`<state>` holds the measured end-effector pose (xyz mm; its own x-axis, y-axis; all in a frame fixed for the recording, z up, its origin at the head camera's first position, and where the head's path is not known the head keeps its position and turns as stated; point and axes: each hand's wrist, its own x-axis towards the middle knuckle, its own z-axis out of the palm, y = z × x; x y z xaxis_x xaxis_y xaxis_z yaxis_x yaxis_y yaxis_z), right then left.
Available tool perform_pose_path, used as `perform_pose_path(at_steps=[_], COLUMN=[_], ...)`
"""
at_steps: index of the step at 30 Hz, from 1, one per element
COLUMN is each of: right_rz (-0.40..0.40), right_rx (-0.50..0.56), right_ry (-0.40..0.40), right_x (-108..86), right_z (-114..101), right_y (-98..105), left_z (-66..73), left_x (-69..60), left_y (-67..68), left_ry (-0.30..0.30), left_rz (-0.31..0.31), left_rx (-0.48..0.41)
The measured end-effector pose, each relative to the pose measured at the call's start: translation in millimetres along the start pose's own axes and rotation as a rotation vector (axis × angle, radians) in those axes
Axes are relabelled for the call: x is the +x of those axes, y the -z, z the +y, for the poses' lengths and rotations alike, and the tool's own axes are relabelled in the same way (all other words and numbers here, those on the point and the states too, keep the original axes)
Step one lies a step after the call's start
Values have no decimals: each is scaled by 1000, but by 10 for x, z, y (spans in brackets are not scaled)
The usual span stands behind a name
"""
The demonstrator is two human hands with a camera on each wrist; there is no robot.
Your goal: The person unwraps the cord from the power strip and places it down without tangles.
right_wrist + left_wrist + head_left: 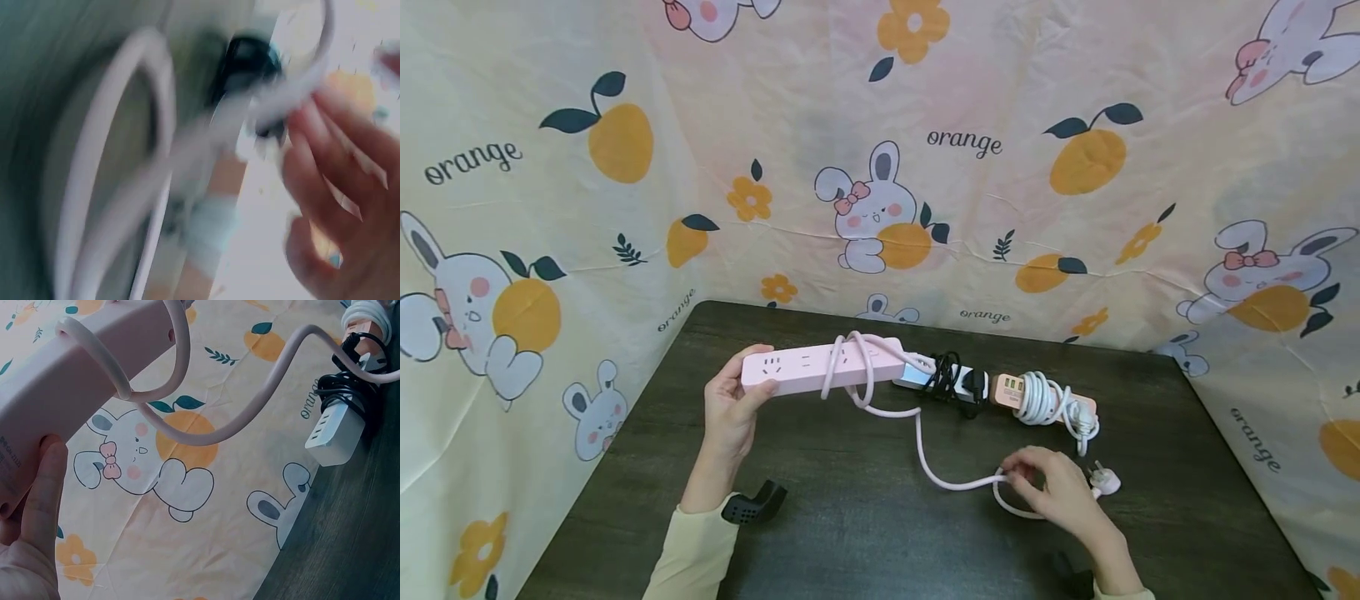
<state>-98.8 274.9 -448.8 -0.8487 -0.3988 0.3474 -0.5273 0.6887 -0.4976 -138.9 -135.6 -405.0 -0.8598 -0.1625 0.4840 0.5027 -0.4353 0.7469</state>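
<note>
While clasping the pink power strip [790, 371] by its left end in the curled left grip [730, 412], aimed its long axis rightward above the tabletop [850, 483]; lightly pinched the trailing cord [957, 486] in the right grip [1058, 489], well apart, nearer the body and rightward.

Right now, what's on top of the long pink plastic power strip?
On the power strip, loops of pale pink cord cross the socketed face, and the left hand grips one end. The surface directly beneath cord and fingers is covered.
</note>
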Motion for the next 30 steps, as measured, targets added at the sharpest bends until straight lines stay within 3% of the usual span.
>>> perform_pose_path(at_steps=[4,7,10,14,18,21,25,30], right_rz=[151,172,147,59,-15,-20,85,345], right_rx=[7,36,48,84,127,155,198,334], right_ry=[82,153,196,234,250,240,203,164], right_x=[248,456,665,883,1028,1087,1117,1130], right_z=[-184,-323,-453,-581,-645,-681,-709,-681], right_y=[-167,-286,-390,-533,-668,-719,-694,-582], left_z=[-2,-6,-4,3,4,4,19,50], left_x=[-6,-12,-13,-8,-4,-3,-3,-10], left_y=[9,10,7,1,-3,1,12,38], left_ry=[5,6,8,15,8,2,10,18], left_rz=[-8,-13,-11,-7,-24,-45,-64,-100], left_rx=[-3,1,4,3,-9,-8,-14,-39])
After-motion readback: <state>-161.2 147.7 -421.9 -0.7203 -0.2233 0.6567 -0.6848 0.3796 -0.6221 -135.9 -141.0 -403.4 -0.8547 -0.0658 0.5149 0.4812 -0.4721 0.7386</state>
